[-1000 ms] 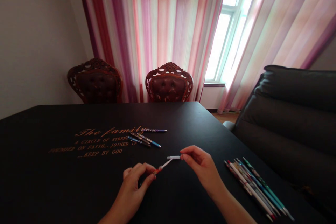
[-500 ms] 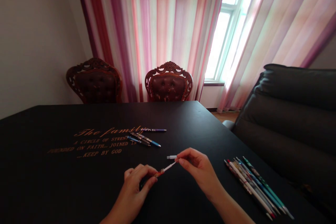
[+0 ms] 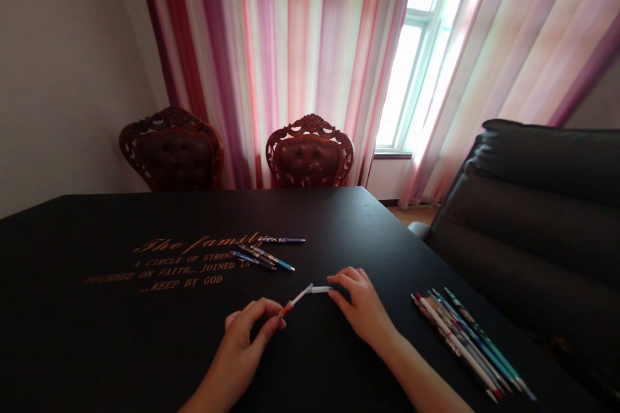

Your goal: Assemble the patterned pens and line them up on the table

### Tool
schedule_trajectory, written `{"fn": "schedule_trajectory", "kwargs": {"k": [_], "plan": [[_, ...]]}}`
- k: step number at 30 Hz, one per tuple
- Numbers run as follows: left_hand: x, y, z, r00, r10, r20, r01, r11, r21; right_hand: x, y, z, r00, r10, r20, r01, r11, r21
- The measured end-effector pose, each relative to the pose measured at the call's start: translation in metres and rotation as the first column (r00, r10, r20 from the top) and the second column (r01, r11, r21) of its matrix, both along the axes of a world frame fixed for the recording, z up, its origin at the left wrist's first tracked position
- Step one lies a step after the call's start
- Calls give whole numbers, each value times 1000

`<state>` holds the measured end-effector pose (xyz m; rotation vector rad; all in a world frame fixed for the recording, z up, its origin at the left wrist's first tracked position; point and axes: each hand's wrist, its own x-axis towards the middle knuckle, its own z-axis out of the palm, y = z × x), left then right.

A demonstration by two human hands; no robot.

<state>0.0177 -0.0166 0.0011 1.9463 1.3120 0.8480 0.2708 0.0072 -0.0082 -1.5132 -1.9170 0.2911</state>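
Observation:
Low over the black table [image 3: 159,348], my left hand [image 3: 252,329] pinches a pen part with an orange-red patterned end [image 3: 285,312]. From it a thin white refill [image 3: 301,295] sticks out up and to the right. My right hand [image 3: 363,303] has its thumb and index finger closed on the right end of a white pen barrel [image 3: 320,290]. The barrel points left, and its left end meets the refill's tip in view; whether the tip is inside it I cannot tell.
Several pens [image 3: 264,257] lie loosely beyond my hands, partly over the table's gold lettering [image 3: 179,276]. A row of several more pens [image 3: 475,345] lies at the right. Two carved chairs [image 3: 310,158] stand behind the table, and a dark leather seat [image 3: 537,206] is on the right.
My right hand has left the refill's tip and taken hold of the white barrel's right end. My left hand has shifted slightly left and up, tilting the refill more steeply.

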Motion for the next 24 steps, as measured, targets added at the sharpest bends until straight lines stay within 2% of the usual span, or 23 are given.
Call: {"fn": "schedule_trajectory", "kwargs": {"k": [3, 5, 8, 12, 16, 24], "plan": [[-1, 0, 1, 1000, -3, 0, 3, 1000, -2, -6, 6, -6, 996, -21, 84, 22, 1000, -15], [-2, -1, 1, 999, 22, -36, -22, 1000, 22, -9, 7, -4, 997, -25, 67, 26, 1000, -11], [-3, -1, 0, 995, 56, -89, -50, 996, 68, -5, 3, 6, 998, 20, -62, -18, 999, 34], [-4, 0, -3, 990, 72, -121, -61, 994, 92, 8, -7, 23, 976, 98, -195, -64, 983, 172], [-4, 1, -5, 988, 86, -130, -73, 992, 105, 13, -13, 35, 971, 133, -201, -81, 965, 249], [-4, 1, -5, 987, 73, -146, -58, 993, 104, 9, -18, 42, 969, 163, -184, -111, 958, 263]]}}
